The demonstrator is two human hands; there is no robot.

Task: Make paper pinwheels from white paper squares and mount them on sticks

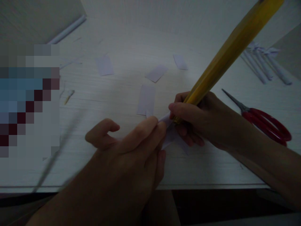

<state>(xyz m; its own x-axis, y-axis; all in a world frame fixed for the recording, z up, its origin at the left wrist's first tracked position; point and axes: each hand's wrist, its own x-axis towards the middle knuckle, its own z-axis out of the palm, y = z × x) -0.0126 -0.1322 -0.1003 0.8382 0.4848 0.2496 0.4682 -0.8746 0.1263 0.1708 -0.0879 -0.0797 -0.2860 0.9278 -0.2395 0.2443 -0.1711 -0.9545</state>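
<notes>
My right hand grips the lower end of a long yellow stick that slants up to the top right. My left hand pinches a small white paper piece at the stick's tip, thumb and forefinger closed on it. Both hands meet above the white table, near its front edge. Most of the paper is hidden by my fingers.
Several small white paper strips lie scattered in the middle of the table. Red-handled scissors lie at the right. A bundle of rolled white paper sticks rests at the back right. A blurred patch covers the left side.
</notes>
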